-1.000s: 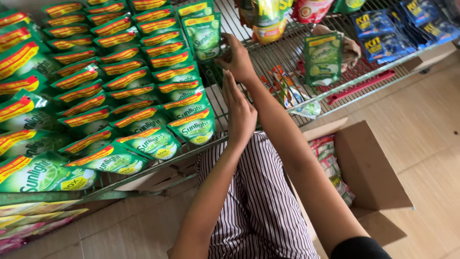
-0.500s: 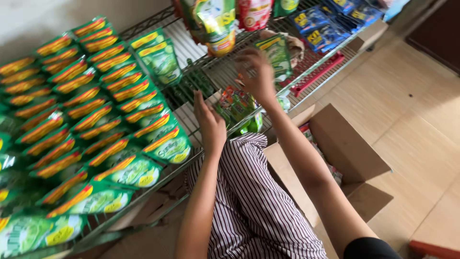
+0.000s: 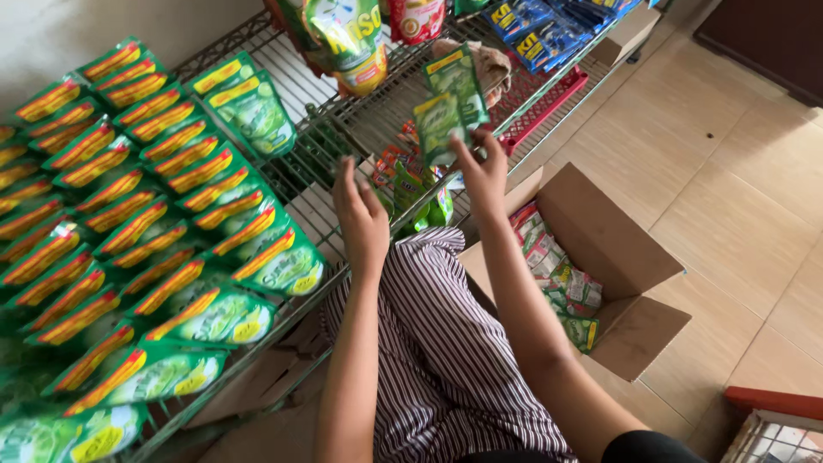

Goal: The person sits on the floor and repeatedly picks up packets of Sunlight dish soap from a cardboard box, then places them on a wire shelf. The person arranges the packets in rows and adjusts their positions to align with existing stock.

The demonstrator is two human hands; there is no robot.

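My right hand (image 3: 482,167) holds a small green pouch (image 3: 439,127) up over the wire shelf (image 3: 343,129). A second green pouch (image 3: 459,79) lies just behind it on the shelf. My left hand (image 3: 360,214) hovers open, fingers spread, above the shelf's front edge, close to the rows of green pouches with red and yellow tops (image 3: 163,214). Below my arms is my lap in striped cloth (image 3: 437,343).
An open cardboard box (image 3: 613,257) on the tiled floor to my right holds more small packets (image 3: 557,274). Blue packets (image 3: 536,30) and hanging bags (image 3: 351,39) fill the shelf's far end. A red-rimmed basket (image 3: 771,424) sits at bottom right.
My right hand has lifted a green pouch from the shelf. My left hand has drawn back from the pouch rows toward the shelf's front edge. The view has swung right.
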